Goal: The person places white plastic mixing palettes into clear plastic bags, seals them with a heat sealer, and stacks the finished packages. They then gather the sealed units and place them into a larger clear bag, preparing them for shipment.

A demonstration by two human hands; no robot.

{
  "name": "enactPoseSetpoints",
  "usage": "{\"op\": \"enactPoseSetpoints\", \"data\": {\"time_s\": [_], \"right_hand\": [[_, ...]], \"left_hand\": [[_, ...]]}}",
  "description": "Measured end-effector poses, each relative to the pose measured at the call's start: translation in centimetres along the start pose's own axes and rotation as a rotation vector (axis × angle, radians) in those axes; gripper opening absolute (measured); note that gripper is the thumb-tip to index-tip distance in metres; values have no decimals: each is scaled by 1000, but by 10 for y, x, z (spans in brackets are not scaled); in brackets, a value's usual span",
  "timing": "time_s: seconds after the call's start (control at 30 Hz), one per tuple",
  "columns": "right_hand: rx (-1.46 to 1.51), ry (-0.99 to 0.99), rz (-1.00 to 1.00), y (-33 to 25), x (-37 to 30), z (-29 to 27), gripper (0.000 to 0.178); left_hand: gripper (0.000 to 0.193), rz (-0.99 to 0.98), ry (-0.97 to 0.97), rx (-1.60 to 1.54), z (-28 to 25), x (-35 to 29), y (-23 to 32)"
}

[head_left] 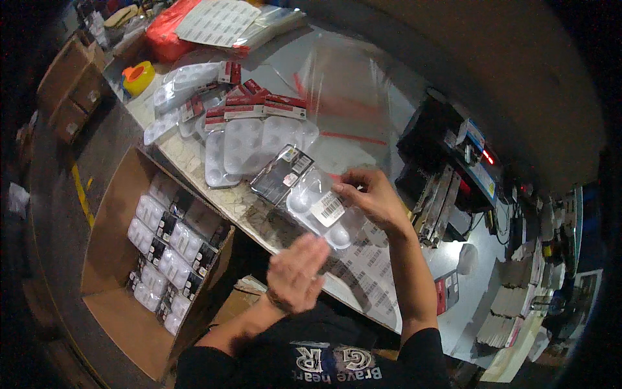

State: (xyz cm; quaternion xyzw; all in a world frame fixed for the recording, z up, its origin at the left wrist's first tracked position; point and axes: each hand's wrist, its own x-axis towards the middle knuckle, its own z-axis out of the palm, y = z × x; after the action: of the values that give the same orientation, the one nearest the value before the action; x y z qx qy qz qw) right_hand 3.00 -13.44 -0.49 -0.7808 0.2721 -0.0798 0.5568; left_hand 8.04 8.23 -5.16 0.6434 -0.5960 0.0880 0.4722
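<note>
A white plastic paint palette with round wells lies in a clear bag with a black header card. A white barcode label is on the bag. My right hand pinches the bag's right side, thumb and forefinger close to the label. My left hand is slightly blurred just below the bag's near edge, fingers stretched out and nothing visible in them. Beyond the bag, several packed white palettes with red header cards are piled on the table.
An open cardboard box at the left holds several bagged palettes. Barcode label sheets lie beside my right forearm. Clear plastic bags lie farther back, with yellow tape at the far left. A dark machine stands at the right.
</note>
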Motion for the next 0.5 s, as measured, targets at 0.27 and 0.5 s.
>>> {"op": "enactPoseSetpoints", "data": {"time_s": [0.27, 0.5], "right_hand": [[-26, 85, 9, 3, -5, 8, 27], [-504, 597, -121, 21, -14, 24, 36]], "left_hand": [[45, -86, -255, 282, 11, 20, -11], [25, -72, -118, 182, 3, -8, -21]]}}
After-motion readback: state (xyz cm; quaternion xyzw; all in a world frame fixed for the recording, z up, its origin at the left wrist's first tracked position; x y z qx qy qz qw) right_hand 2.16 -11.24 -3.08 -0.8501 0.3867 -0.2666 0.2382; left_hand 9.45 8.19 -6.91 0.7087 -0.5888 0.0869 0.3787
